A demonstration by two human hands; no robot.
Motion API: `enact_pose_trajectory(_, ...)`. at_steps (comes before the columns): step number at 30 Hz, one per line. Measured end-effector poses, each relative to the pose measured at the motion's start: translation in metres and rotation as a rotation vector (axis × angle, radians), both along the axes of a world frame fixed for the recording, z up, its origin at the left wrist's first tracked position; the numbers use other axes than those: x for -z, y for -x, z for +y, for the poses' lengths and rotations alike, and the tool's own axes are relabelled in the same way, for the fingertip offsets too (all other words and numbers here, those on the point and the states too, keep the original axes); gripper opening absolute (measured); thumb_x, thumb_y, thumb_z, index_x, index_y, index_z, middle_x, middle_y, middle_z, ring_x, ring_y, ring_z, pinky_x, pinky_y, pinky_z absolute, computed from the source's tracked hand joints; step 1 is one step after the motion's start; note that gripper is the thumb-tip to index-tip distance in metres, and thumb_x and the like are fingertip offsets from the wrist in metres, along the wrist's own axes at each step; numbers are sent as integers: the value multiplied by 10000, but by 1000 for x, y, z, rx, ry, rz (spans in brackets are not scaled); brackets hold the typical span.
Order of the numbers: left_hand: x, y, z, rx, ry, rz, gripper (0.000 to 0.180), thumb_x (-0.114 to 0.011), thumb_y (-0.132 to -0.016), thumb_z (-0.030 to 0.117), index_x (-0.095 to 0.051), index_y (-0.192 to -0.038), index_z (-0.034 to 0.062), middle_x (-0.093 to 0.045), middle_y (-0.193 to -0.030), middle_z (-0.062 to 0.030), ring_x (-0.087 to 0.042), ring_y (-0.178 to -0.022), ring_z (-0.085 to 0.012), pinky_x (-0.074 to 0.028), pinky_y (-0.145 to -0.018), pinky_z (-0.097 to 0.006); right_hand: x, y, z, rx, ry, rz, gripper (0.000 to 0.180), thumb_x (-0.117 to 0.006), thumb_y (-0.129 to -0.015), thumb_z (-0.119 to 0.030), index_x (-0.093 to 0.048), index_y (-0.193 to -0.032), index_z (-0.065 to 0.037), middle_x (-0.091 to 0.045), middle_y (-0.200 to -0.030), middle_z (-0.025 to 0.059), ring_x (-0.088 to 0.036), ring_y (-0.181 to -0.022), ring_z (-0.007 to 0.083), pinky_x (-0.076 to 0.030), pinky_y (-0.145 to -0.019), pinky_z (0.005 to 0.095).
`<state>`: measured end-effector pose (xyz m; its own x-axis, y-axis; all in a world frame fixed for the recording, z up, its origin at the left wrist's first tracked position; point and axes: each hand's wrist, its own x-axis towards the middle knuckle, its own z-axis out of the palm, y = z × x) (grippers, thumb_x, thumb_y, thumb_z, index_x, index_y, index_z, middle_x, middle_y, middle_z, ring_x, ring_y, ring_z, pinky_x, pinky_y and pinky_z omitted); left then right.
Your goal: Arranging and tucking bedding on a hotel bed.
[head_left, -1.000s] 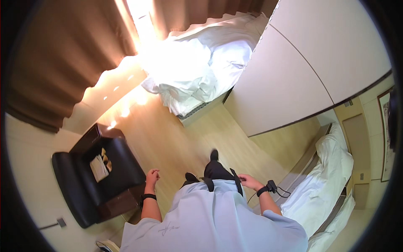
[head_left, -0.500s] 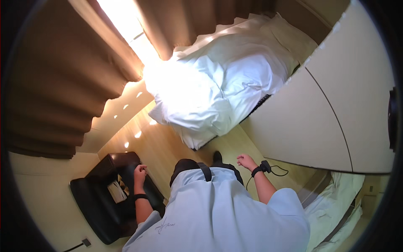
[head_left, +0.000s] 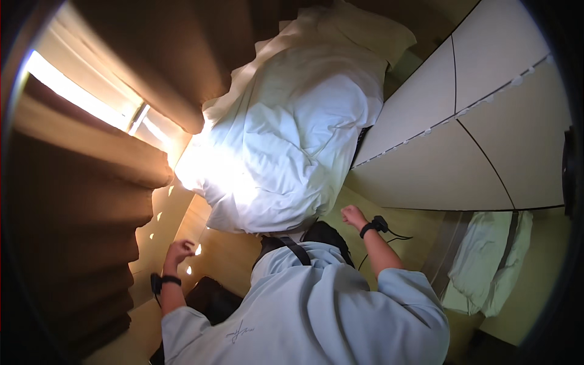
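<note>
Curtains, brown, fill the left of the frame, with a bright window strip at upper left. Left hand, lower left, is loosely curled and holds nothing; black wristband below it, dark chair just beside. Centre: bed with a rumpled white duvet in a heap and a pillow at top, so the bed looks unmade and untouched, the work on it not yet started. Right hand, lower centre-right, is fisted and empty, near the duvet's lower edge but apart from it. Pale wall panels sit at right.
</note>
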<state>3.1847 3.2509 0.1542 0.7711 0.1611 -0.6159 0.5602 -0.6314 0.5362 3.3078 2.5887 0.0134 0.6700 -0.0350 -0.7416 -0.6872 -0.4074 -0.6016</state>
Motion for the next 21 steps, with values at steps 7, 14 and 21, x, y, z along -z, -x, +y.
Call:
enact_pose_trajectory(7,83,-175,-102,3,352,-116,288,-673,-762,56,-605,-1041,35,-660,-720,-81,-639,-655,-158,-509,-615,-281,26,-61,96,614,-156,563,720,-580,-832,-520,-391,-1351,-58,-484,-1286,224,-422,-1240,322,-368,-1001,465)
enact_pose_trajectory(14,77,-194,-297,428,12,-286,981,-824,-579,316,-292,-1360,50,-395,-1274,-231,-380,-1216,-389,-352,-1010,-439,54,-84,212,607,-901,280,309,-518,-847,-117,-546,-1143,-34,-628,-1021,87,-621,-893,205,-510,-749,356)
enact_pose_trajectory(21,38,-202,-311,64,-126,-300,351,-662,-660,143,-589,-983,31,-649,-885,-215,-591,-850,-437,-475,-721,-467,-4,-114,119,244,-1093,424,315,-548,-885,-293,-575,-1134,-103,-616,-1031,14,-588,-919,144,-457,-809,315)
